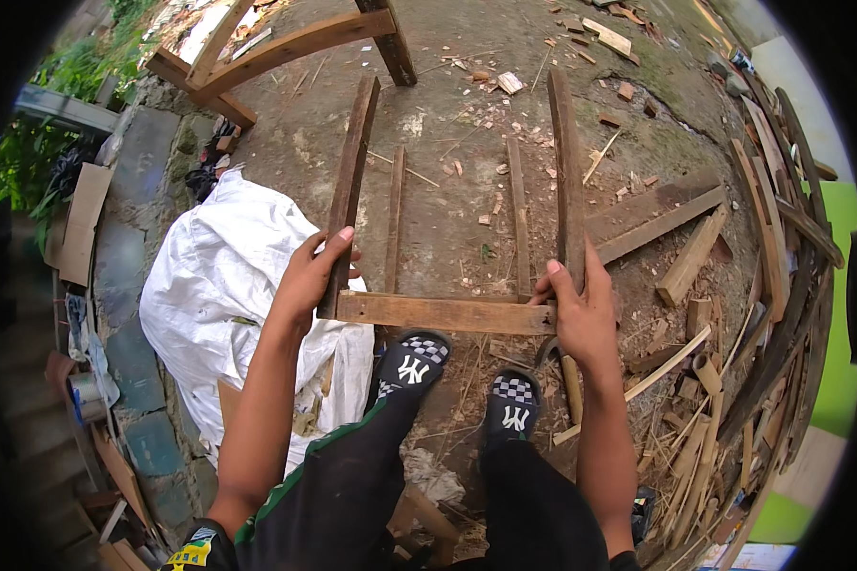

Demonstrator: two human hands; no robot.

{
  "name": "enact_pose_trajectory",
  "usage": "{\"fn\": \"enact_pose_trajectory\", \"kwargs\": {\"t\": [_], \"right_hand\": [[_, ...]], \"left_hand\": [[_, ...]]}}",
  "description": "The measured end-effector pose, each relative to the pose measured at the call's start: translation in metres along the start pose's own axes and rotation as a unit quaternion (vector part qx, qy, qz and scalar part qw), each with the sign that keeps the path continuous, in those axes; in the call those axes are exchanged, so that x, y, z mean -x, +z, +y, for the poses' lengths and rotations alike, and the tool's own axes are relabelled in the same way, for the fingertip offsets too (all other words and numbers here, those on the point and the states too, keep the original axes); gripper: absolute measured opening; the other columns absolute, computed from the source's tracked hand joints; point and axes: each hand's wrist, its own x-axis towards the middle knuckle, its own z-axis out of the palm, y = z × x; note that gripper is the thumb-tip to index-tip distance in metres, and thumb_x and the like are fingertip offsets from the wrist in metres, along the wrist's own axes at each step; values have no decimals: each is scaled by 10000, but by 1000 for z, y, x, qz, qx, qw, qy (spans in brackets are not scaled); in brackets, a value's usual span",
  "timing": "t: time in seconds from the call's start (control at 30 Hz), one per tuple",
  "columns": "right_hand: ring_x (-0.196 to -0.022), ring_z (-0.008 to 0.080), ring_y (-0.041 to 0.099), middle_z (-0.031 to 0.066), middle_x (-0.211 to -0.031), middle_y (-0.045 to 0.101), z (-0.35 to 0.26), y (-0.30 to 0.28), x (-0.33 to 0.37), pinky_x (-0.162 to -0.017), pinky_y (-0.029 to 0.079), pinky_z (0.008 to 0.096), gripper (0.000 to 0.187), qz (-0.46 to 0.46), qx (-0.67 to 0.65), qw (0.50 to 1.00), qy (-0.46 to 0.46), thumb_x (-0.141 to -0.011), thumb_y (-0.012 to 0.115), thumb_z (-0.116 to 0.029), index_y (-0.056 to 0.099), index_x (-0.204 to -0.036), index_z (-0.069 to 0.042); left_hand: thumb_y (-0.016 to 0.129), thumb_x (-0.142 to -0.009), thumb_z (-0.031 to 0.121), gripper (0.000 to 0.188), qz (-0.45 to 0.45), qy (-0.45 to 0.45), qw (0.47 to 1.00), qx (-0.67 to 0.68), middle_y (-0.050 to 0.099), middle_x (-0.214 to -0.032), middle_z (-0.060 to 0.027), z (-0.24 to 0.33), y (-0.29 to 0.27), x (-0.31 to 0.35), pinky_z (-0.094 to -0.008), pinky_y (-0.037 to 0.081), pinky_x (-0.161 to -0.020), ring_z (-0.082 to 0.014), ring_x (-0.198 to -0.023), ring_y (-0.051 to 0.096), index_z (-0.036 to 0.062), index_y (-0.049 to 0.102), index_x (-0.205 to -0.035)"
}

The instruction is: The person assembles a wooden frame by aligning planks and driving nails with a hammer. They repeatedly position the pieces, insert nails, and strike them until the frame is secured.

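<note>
A wooden frame (448, 312) of brown squared bars is held up in front of me, above the ground. Its near crossbar joins two thick side posts that point away from me, and two thinner bars show between and below them. My left hand (312, 271) is closed round the left post near the corner, thumb lying along the wood. At the other corner, my right hand (583, 300) grips the right post where it meets the crossbar. The wood hides part of the fingers of both hands.
A white sack (229, 285) lies at left beside a block wall (138, 352). Another wooden frame (295, 46) stands at the far left. Boards (662, 217), offcuts and chips litter the ground at right, near stacked long strips (800, 324). My sandalled feet are below the frame.
</note>
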Motion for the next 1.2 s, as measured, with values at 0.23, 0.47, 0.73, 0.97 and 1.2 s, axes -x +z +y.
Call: {"fn": "enact_pose_trajectory", "kwargs": {"t": [0.23,0.47,0.73,0.97,1.2], "right_hand": [[-670,118,602,56,-859,635,-7,-6,-7,-637,525,299,556,-18,71,997,-7,-1032,598,-92,427,-1552,9],[-708,110,595,79,-1011,656,-4,-3,-13,-656,520,289,543,-6,90,996,8,-1030,628,-120,464,-1535,0],[-750,89,567,43,-982,645,0,-3,-15,-677,513,275,531,-10,73,997,17,-1027,629,-106,480,-1523,8],[-732,115,581,20,-837,571,7,-9,-15,-656,502,276,541,-41,1,999,-4,-1034,606,-131,465,-1544,-19],[-750,180,604,55,-841,546,22,-11,-9,-699,527,323,622,-99,-261,959,41,-1081,499,-239,279,-1638,-71]], "left_hand": [[574,-1062,499,489,-35,-28,974,224,589,-697,-52,-12,18,26,-318,561,-618,-196,-603,671,13,595,-1022],[597,-1055,489,488,-4,-13,962,273,560,-694,-38,-16,18,30,-301,560,-606,-169,-573,641,1,606,-1046],[605,-1057,461,477,8,-10,954,300,565,-711,-35,-19,19,30,-298,563,-595,-152,-568,623,-16,615,-1049],[610,-1058,439,460,1,-22,951,307,564,-711,-37,-14,17,23,-302,557,-579,-148,-565,614,-21,614,-1047],[589,-1062,442,464,-10,-25,955,297,559,-701,-19,-14,18,17,-306,558,-564,-149,-550,626,-18,593,-1122]]}}
